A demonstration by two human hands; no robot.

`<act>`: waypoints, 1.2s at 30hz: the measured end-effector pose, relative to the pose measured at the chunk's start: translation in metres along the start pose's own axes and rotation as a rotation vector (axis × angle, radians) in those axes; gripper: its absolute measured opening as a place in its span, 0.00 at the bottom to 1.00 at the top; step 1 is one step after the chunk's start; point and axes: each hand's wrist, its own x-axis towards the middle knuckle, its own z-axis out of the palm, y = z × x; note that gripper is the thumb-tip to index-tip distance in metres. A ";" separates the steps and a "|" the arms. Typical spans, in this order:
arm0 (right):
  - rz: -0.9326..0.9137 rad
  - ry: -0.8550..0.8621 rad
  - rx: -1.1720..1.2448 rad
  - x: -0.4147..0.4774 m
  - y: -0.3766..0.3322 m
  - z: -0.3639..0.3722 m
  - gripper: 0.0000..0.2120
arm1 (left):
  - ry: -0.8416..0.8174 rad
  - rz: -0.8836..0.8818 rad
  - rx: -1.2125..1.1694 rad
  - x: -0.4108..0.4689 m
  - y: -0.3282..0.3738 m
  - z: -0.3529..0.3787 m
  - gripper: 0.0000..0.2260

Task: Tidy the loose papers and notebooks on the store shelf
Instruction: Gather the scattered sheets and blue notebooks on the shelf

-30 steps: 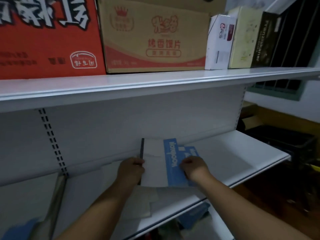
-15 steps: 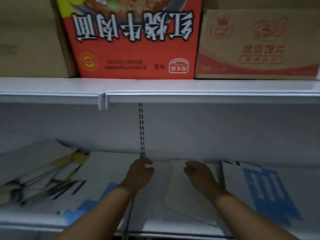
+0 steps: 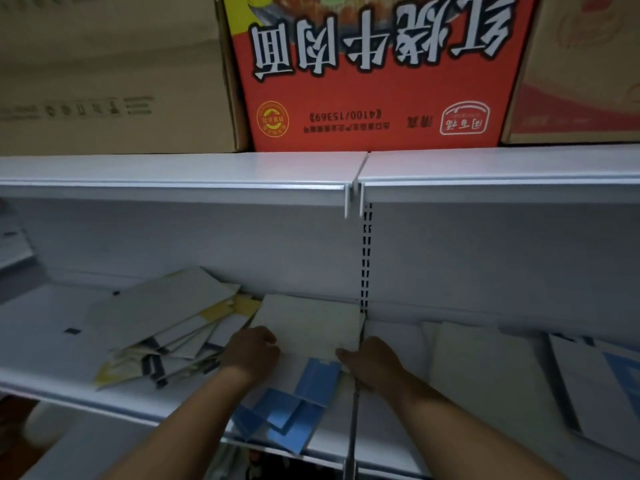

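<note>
Sheet [image 3: 308, 323] shifted left, gripped by left hand [image 3: 251, 353] and right hand [image 3: 375, 363].

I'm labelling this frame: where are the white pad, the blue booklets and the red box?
white pad [image 3: 308, 323], head view, middle of its face.
blue booklets [image 3: 317, 382], head view, top booklet's cover.
red box [image 3: 374, 97], head view, front panel.

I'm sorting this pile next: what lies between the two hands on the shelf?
Head view: a pale sheet, gripped by the left hand and right hand, with blue booklets just in front.
</note>
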 end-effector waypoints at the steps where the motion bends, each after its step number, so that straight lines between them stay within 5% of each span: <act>1: 0.003 0.010 0.012 0.003 0.001 -0.002 0.19 | 0.014 -0.001 -0.018 0.002 0.000 0.000 0.13; 5: -0.003 0.055 0.231 -0.004 0.006 -0.024 0.05 | 0.033 0.024 -0.105 0.008 0.010 0.002 0.13; 8: -0.022 0.129 0.540 -0.016 0.019 -0.050 0.06 | 0.035 0.026 -0.243 0.011 0.024 0.009 0.15; 11: -0.046 0.143 0.570 -0.033 0.035 -0.084 0.08 | 0.032 0.005 -0.583 0.016 0.042 0.013 0.17; 15: -0.069 0.245 0.651 -0.054 0.063 -0.126 0.08 | -0.327 -0.056 -0.951 0.018 0.074 0.023 0.15; 20: -0.015 0.276 0.951 -0.074 0.096 -0.151 0.07 | -0.468 -0.048 -0.857 -0.005 0.136 0.061 0.04; 24: 0.034 0.260 0.662 -0.084 0.121 -0.156 0.14 | -0.614 -0.097 -1.037 -0.026 0.168 0.096 0.08; 29: 0.190 0.282 -0.167 -0.077 0.138 -0.163 0.26 | -0.190 0.030 -0.748 -0.024 0.157 0.094 0.17; 33: -0.020 0.406 -0.202 -0.062 0.109 -0.129 0.20 | -0.025 0.077 -0.491 -0.011 0.113 0.066 0.11; 36: -0.131 0.269 -0.148 -0.040 0.073 -0.088 0.15 | 0.042 0.040 -0.376 -0.005 0.070 0.044 0.15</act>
